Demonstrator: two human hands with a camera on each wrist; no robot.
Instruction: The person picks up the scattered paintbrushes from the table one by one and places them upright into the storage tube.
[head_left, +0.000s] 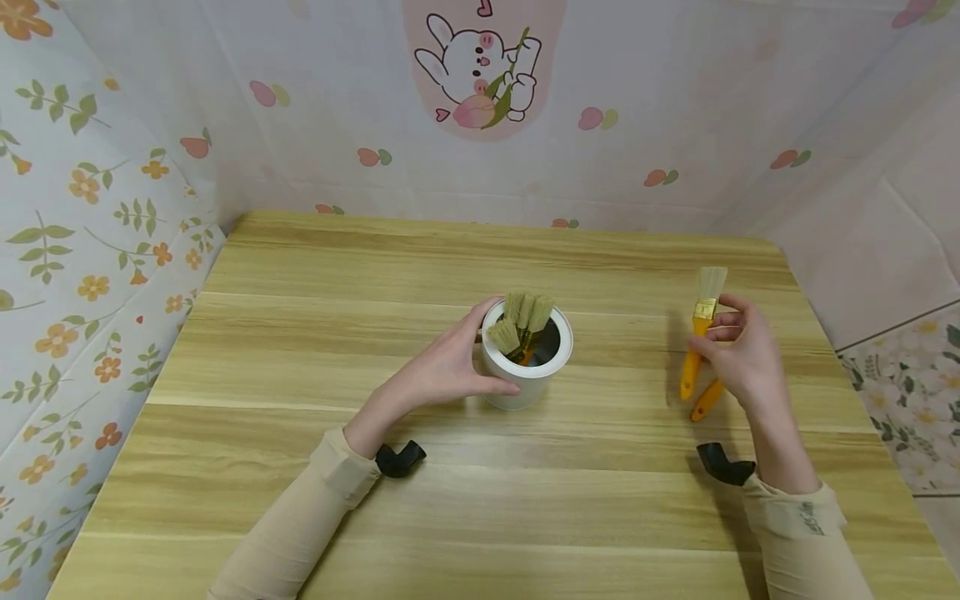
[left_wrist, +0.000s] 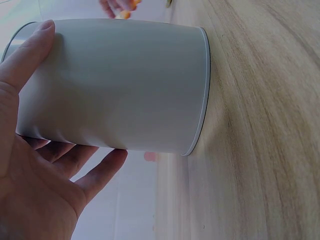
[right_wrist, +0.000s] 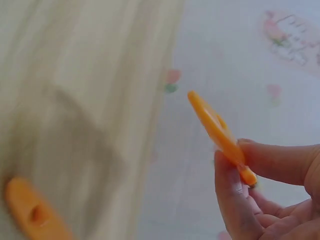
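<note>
My left hand [head_left: 450, 358] grips the side of a white can [head_left: 521, 392], thumb along the near side and fingers behind it. Several paintbrushes [head_left: 528, 312] stand in the can, bristles up, leaning toward its left and back. In the left wrist view the can [left_wrist: 115, 85] fills much of the picture, its base at the wood. At the right, my right hand [head_left: 742, 350] pinches a paintbrush [head_left: 697, 354] by its orange handle between thumb and fingers, bristles pointing up and away. Below that hand another orange handle [head_left: 707, 400] lies on the table, its other end hidden by the hand.
The wood-grain table [head_left: 300, 350] runs back to a patterned curtain [head_left: 315, 125] with a rabbit drawing. A floral sheet [head_left: 82, 275] hangs on the left. Black curved pieces [head_left: 401, 458] sit at both wrists, by the beige sleeves.
</note>
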